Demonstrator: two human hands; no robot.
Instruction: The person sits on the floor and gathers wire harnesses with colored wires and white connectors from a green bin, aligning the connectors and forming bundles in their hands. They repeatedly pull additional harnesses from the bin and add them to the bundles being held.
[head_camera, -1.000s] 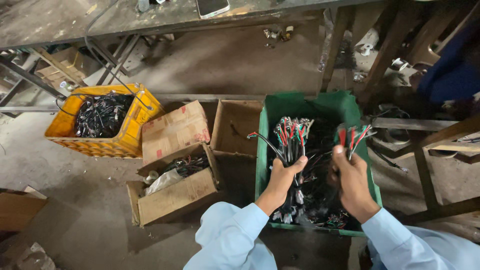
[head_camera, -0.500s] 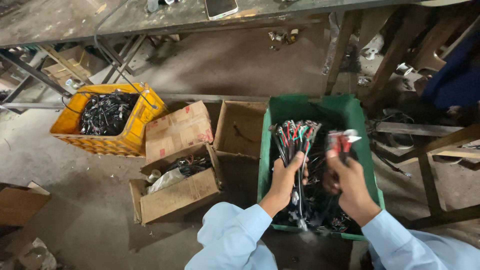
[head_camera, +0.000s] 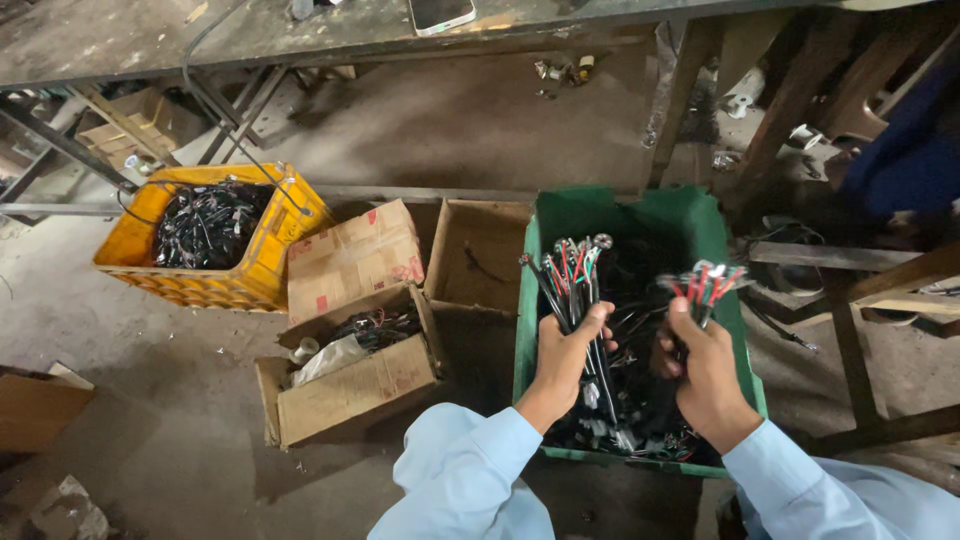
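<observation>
Left hand (head_camera: 563, 362) clenched around a bundle of red, black and green wires (head_camera: 572, 275), right hand (head_camera: 705, 368) gripping a smaller bunch (head_camera: 705, 285), both above a green crate (head_camera: 625, 212). Left: open brown cartons (head_camera: 350, 385). Beyond: yellow crate (head_camera: 265, 265) of black cables.

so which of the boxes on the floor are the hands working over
The green crate, at the right of the row; both hands hold wire bundles above it. The yellow crate and cardboard boxes sit untouched.
</observation>
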